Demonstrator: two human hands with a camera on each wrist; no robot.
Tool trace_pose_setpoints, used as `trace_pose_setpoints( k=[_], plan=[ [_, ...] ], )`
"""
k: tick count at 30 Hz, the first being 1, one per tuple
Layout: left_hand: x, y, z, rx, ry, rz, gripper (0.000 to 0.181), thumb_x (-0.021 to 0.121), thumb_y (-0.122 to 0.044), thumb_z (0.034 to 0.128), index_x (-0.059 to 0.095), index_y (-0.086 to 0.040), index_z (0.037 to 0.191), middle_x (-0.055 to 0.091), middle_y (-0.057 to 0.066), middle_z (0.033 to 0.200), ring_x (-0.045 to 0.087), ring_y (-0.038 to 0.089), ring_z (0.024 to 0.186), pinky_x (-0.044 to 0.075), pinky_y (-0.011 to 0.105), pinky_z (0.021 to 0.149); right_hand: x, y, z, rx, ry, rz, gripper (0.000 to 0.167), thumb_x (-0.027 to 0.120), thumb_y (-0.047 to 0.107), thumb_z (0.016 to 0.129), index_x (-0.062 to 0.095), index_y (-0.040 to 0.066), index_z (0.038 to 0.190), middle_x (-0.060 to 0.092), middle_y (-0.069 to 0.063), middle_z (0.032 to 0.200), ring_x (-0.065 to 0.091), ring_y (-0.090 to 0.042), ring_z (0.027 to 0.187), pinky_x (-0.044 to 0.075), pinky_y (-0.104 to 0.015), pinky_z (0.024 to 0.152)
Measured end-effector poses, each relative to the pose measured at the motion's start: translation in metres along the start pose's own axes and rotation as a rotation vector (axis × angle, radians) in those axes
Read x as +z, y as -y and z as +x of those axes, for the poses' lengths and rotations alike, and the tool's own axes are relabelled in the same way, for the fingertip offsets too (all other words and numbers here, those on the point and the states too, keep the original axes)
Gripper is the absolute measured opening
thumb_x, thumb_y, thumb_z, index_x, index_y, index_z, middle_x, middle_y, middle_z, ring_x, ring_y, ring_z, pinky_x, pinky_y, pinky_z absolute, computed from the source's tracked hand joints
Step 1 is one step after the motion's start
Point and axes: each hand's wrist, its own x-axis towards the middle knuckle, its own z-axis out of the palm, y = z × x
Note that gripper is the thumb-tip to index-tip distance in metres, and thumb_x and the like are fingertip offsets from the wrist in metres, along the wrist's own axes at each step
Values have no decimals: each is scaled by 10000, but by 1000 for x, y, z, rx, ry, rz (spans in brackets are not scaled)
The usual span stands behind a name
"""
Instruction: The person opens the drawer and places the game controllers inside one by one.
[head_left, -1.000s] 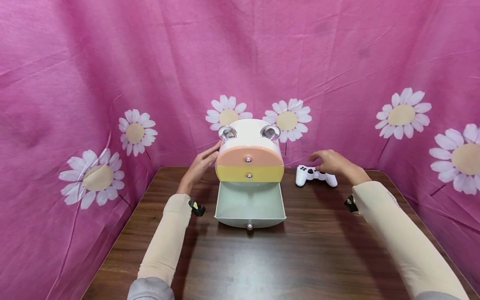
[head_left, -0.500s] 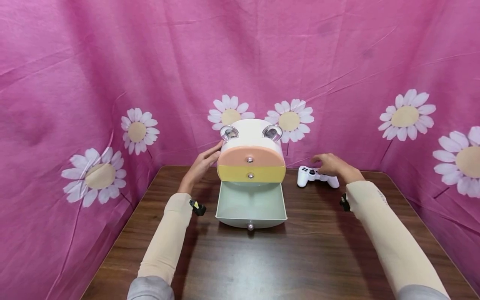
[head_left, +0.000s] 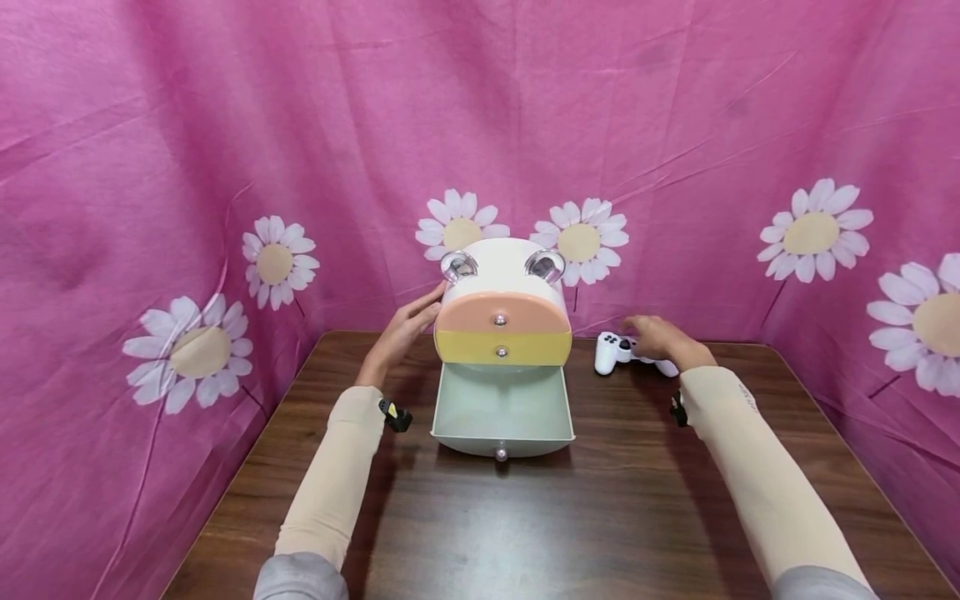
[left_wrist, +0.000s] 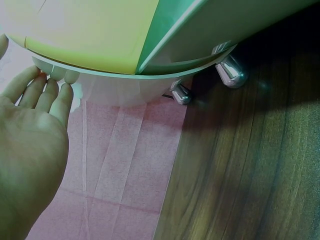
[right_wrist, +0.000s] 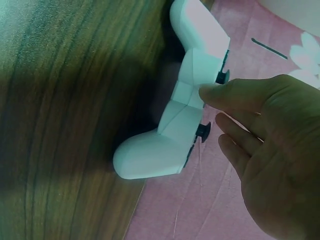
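A small drawer cabinet with a white rounded top and two chrome rings stands in the middle. Its orange drawer and yellow drawer are closed, while the green bottom drawer is pulled out. My left hand rests its straight fingertips against the cabinet's left side, as the left wrist view also shows. To the right lies a white game controller. Over it hovers my right hand; in the right wrist view, its thumb overlaps the controller's middle and the bent fingers seem apart from it.
The brown wooden table carries the cabinet and the controller. A pink curtain printed with white daisies hangs behind and on both sides. Black wrist cameras sit below each hand.
My right hand has come lower and closer over the controller, its forearm swinging leftward. The left hand, cabinet and controller stay where they were.
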Motion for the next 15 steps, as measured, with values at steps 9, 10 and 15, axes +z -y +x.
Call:
trace_pose_setpoints(
  k=[9, 10, 15],
  plan=[
    [1, 0, 1, 0, 2, -22, 554, 537, -270, 1127, 398, -190, 1657, 315, -23, 1757, 283, 222, 1629, 272, 479, 1338, 9, -3, 0, 2, 19, -19, 524, 678, -31, 751, 649, -87, 1271, 712, -258, 1142, 612, -373, 1007, 534, -530, 908],
    [0, -1, 1, -3, 3, -25, 557, 536, -266, 1127, 392, -190, 1659, 309, -18, 1759, 287, 232, 1627, 279, 490, 1334, 10, -3, 0, -4, 19, -27, 524, 678, -31, 738, 652, -84, 1259, 709, -251, 1118, 610, -373, 996, 535, -530, 902],
    [0, 1, 0, 1, 0, -18, 550, 544, -281, 1124, 412, -199, 1651, 326, -40, 1752, 288, 202, 1627, 278, 468, 1337, 10, 0, -4, -62, 7, -82, 536, 671, -48, 669, 682, -100, 1202, 699, -261, 1079, 639, -397, 997, 551, -555, 907]
  ],
)
